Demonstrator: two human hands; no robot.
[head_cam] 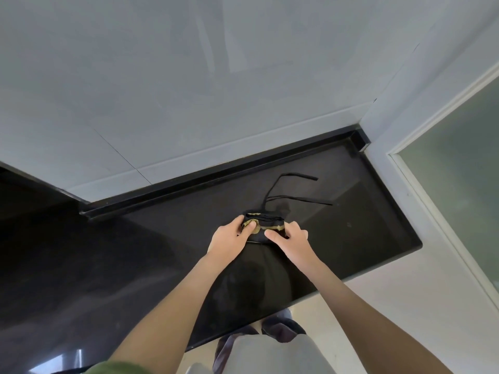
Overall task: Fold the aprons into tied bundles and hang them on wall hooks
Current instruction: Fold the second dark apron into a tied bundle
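Folding looks largely done in the head view: the black apron (266, 224) lies as a tight, gold-edged roll on the dark surface (378, 225), near the wall. Left hand (229, 234) and right hand (290, 238) grip its two ends, fingers (272, 235) curled onto the cloth. The ties (302, 199) trail loose toward the wall, so knotting remains, then hanging; no hooks show.

Lit by soft, even light; faint reflections on the glossy dark tabletop (364, 225); bowed at edges; slightly soft overall.
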